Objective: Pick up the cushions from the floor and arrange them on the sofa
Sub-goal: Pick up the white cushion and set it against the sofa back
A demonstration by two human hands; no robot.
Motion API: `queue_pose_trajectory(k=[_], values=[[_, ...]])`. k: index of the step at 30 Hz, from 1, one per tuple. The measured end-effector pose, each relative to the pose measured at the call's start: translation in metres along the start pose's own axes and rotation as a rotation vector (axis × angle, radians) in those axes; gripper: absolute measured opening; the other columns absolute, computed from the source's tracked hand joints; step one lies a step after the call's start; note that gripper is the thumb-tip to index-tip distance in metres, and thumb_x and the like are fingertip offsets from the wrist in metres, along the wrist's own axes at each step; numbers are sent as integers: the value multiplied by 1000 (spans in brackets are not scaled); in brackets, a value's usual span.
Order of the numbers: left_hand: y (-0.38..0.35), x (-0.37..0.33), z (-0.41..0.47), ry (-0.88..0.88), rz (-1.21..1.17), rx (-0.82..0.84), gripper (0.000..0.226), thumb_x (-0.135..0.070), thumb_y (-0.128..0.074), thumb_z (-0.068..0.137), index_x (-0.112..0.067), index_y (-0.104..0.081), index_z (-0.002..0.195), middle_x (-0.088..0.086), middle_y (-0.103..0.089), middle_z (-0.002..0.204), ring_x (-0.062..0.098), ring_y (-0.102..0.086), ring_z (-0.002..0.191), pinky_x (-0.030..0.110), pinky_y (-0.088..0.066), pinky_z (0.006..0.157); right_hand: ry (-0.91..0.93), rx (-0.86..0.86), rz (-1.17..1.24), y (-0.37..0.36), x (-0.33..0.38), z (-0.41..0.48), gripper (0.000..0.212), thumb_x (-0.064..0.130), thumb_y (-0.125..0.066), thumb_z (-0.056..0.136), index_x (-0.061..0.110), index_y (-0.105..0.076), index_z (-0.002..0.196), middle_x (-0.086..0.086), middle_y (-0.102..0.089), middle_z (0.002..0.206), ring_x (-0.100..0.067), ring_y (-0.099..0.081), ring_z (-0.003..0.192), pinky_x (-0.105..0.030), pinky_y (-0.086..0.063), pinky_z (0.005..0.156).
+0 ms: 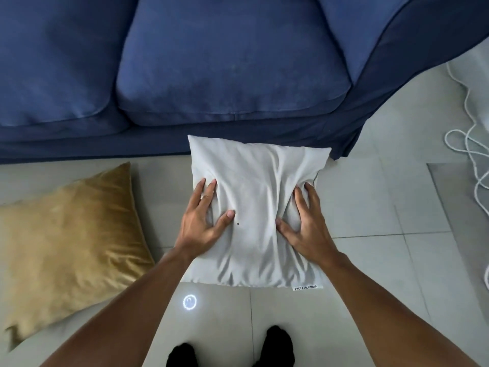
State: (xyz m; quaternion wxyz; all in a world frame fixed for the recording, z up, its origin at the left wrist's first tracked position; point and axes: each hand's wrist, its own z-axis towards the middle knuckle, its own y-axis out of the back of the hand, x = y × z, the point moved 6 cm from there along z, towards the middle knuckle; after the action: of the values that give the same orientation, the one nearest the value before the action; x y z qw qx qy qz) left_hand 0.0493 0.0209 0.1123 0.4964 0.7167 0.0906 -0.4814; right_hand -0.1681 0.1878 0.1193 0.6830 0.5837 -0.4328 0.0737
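Item: grey cushion [258, 181], gripped on the floor [370, 207].
I hold it with left hand [202, 221] and right hand [307, 226] bunching fabric; sofa [232, 62] lies at 12 o'clock.

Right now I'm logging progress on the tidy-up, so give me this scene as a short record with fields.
cushions on floor: grey cushion, gold cushion
cushions on sofa: none in view
sofa: blue, seat bare where visible
left hand: gripping grey cushion's left side
right hand: gripping its right side
gold cushion: untouched, left of the grey one
other: white cable on floor at right
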Motion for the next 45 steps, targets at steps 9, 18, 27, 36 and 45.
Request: queue_pose_trajectory(k=[9,18,27,36,45], values=[[116,-114,1,-58,14,-73,91,-80,-51,86,-34,-27,162,-7,-19,171,-5,-10,154,0,-8,112,90,-62,30,103,120,8,97,59,-61,88,5,-25,159,-20,-8,168,-28,-6,158,-3,-3,112],[210,-227,46,-133,-14,-164,92,-79,-51,86,-35,-25,162,-9,-14,172,-13,-4,151,-2,-6,110,222,-165,10,213,218,64,99,64,-59,87,6,-25,159,-20,-8,168,-13,-1,155,-1,-3,111],[268,-308,103,-206,1,-254,89,-72,-55,88,-36,-25,162,-10,-12,172,-18,-3,148,-1,-6,111,363,-273,19,294,274,128,94,65,-61,87,15,-22,157,-22,-10,166,7,11,149,1,-1,109],[309,-364,172,-282,13,-365,88,-66,-58,89,-30,-27,162,-2,-15,172,-18,-3,148,1,-8,113,511,-294,34,355,319,204,95,52,-65,88,-3,-28,156,-34,-14,162,-44,-11,153,-8,-5,117],[341,-392,267,-365,0,-432,87,-63,-61,90,-27,-27,162,2,-15,172,-16,-4,149,0,-10,112,560,-343,22,387,345,299,96,56,-64,88,5,-22,158,-29,-9,165,-34,-7,155,-4,-4,114]])
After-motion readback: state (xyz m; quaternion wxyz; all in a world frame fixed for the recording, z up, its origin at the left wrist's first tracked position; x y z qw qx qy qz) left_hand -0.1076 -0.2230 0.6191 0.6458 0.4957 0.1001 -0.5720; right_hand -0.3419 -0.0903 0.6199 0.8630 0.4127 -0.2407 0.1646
